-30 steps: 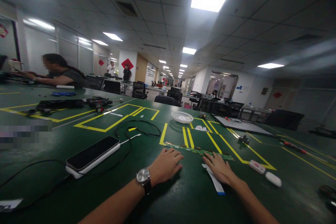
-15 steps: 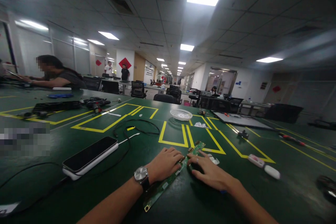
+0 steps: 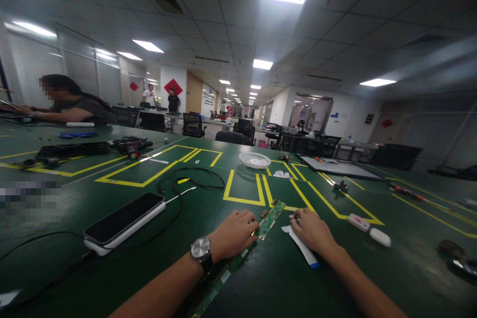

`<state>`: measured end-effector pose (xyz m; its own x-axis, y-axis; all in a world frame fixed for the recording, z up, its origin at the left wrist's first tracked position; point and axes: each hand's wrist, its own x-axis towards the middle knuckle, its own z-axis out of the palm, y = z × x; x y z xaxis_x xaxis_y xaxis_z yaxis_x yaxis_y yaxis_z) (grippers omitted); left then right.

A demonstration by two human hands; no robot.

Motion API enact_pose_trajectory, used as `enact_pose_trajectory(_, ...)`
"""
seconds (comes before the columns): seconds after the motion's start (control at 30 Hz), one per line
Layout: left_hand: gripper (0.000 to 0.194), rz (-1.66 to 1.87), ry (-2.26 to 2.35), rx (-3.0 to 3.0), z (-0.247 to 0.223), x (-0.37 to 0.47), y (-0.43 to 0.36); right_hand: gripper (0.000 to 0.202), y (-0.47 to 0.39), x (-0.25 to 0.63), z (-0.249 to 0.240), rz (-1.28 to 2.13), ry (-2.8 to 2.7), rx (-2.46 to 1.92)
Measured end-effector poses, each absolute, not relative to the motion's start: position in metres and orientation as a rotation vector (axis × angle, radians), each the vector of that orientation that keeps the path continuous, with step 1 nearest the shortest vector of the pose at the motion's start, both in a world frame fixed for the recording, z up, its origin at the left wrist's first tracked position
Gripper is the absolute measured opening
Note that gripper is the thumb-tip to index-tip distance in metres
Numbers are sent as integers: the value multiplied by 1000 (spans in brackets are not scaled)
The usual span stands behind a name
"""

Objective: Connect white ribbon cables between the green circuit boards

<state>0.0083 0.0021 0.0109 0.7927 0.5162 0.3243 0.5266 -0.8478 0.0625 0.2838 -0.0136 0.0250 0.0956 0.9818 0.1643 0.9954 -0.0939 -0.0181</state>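
Note:
A long, narrow green circuit board point(image 3: 271, 222) lies slantwise on the table in front of me. My left hand point(image 3: 235, 233) is over its middle, fingers curled onto the board and covering part of it. To the right, apart from the board, is a white flat ribbon cable point(image 3: 304, 249) with a blue end. My right hand point(image 3: 313, 231) has its fingers closed on the cable's far end, where a small pale piece shows by the fingertips. What lies under the right palm is hidden.
Left of my hands are a phone on a white block point(image 3: 124, 218) and a looped black cable point(image 3: 201, 179). A white basket point(image 3: 255, 160) stands ahead, a white case point(image 3: 368, 230) to the right. Tools point(image 3: 132, 145) lie far left, near a seated person point(image 3: 74, 102).
My right hand has left the circuit board and moved right, onto the white flat cable. The board's near end has shifted toward me, with my left hand still on it.

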Motion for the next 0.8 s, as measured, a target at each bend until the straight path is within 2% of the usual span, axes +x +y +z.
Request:
enact_pose_trajectory(0.33,15,-510,-858,-2875,6,11,3,16,-28,253,26,65,-2156,-1919)
enact_pose_trajectory(0.8,16,-523,-911,-2890,3,12,1,15,-36,225,23,-160,-2153,-1942)
